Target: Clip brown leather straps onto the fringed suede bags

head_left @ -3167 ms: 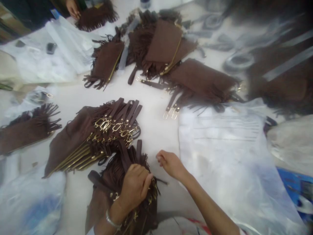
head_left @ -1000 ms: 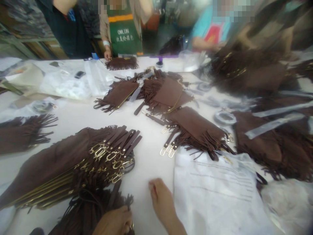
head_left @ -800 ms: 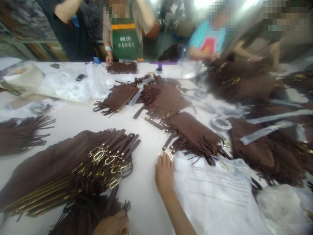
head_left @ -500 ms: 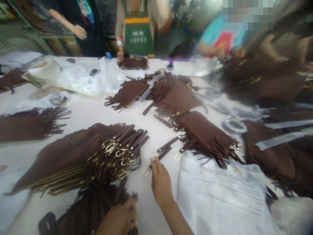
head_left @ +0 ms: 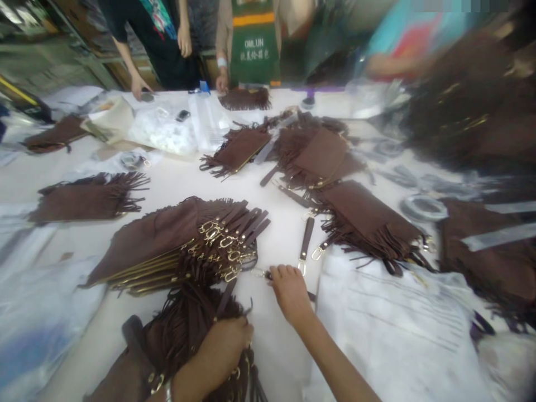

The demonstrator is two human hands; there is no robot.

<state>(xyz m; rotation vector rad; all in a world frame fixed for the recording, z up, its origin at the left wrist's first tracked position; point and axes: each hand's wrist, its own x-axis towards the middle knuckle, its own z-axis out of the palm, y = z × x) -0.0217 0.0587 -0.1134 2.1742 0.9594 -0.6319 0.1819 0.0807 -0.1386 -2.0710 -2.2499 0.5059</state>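
My left hand (head_left: 221, 349) is closed on a bundle of brown fringed suede bags (head_left: 184, 329) at the near edge of the white table (head_left: 167, 178). My right hand (head_left: 291, 289) lies just right of it, fingers curled down over a brown strap (head_left: 311, 296) whose gold clasp (head_left: 259, 273) sticks out on the left. A second brown strap (head_left: 307, 237) with a gold clasp lies loose just beyond my right hand. A fanned stack of the same bags (head_left: 167, 240) with gold zips and clasps sits beyond my left hand.
More fringed bags (head_left: 360, 215) lie in the middle, at the left (head_left: 84, 198) and in a blurred heap at right. Clear plastic sleeves (head_left: 397, 324) cover the near right. Other people stand at the far edge, hands (head_left: 221, 82) on the table.
My right hand reached out to the straps by the middle bag, then drew back toward me with one strap under it. The view shifted; my left hand stayed on the bundle.
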